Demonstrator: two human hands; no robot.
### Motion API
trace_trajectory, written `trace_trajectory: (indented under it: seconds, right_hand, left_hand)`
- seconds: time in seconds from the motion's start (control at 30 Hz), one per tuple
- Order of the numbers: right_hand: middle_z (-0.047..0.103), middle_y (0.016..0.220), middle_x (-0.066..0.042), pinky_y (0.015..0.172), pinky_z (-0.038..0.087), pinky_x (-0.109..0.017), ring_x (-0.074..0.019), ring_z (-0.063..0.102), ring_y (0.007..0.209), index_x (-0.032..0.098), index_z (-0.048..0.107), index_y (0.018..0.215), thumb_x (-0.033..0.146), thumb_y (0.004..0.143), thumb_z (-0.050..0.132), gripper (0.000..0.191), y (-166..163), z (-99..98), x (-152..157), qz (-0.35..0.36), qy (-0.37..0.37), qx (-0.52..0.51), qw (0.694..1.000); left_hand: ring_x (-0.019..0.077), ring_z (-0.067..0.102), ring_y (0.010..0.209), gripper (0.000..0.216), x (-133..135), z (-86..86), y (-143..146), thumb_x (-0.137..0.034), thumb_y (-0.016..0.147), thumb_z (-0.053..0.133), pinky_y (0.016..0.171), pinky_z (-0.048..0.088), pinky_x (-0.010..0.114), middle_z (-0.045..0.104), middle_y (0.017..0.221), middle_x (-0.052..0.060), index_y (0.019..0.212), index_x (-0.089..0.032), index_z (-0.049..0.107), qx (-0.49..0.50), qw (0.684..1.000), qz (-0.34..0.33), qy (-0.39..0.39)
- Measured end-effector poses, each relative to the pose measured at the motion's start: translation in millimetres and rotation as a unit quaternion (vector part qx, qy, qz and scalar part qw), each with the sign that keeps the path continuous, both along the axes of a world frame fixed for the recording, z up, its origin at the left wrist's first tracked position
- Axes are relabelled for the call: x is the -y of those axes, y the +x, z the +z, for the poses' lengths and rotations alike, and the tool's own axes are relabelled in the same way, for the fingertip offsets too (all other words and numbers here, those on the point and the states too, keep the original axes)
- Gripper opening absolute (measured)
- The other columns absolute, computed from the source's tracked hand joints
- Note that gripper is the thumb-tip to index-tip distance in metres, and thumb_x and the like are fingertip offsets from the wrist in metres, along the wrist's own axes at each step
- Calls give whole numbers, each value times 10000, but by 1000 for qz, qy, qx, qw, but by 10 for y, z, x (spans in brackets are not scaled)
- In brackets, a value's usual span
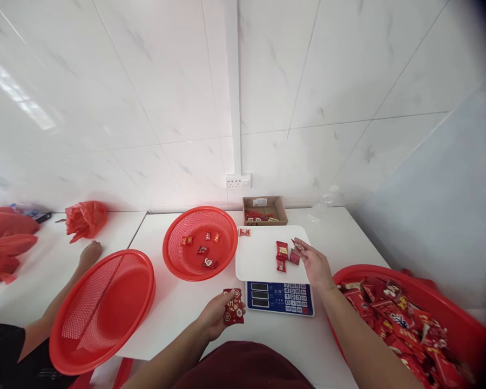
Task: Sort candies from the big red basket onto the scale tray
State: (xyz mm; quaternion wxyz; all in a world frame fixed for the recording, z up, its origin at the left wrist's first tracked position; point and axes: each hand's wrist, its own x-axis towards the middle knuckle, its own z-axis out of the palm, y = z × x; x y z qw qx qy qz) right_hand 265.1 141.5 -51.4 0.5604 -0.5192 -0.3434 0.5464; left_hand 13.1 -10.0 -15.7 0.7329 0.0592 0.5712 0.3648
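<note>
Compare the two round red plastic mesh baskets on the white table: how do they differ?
The centre round red mesh basket sits flat and holds a few red wrapped candies. The left round red mesh basket is tilted, overhanging the white table edge, with no candy visible inside. The left one looks larger in frame. Both are red perforated plastic.

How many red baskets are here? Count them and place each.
3. The left basket, empty, sits front left; the middle basket, holding a few sweets, beside the scale; the right basket, heaped with packets, at the right edge. Another may hide beneath the left one.
</note>
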Motion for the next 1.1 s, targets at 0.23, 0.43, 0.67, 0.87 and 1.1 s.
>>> trace_trajectory:
  seconds: [0.23,0.43,0.67,0.87,1.1]
  right_hand:
    - [589,1299,-22,1081,370,-445,-239,497,1236,276,671,1109,213,698,582,425,-382,641,547,137,208,246,937]
    - [545,1344,-12,1066,400,-428,-229,450,1283,318,607,1204,209,763,520,462,-550,876,887,175,263,285,905]
    - [586,1255,-51,957,469,-371,-202,538,1159,284,608,1147,396,796,577,369,-512,1015,902,142,169,150,964]
    - [662,715,-19,667,491,-282,-154,581,690,201,666,756,535,733,599,341,-556,1146,879,170,93,177,965]
    - [672,678,-13,648,475,-282,-169,583,680,196,710,822,590,742,552,432,-533,1234,940,178,44,172,968]
  left_hand:
    - [190,643,777,386,-231,533,213,-438,729,713,708,502,304,673,839,73,959,-153,591,70,987,-24,146]
    - [157,618,707,450,-368,892,404,-335,521,864,696,477,268,678,781,45,855,-127,646,58,966,31,248]
    - [133,606,643,407,-283,903,380,-349,526,852,626,462,245,660,715,29,788,-132,628,8,969,28,246]
    - [112,583,606,416,-228,927,383,-360,525,849,605,439,233,649,685,10,793,-133,626,-42,964,11,262]
    - [134,607,631,398,-213,971,362,-345,523,850,637,464,255,662,701,23,778,-133,630,-9,968,16,251]
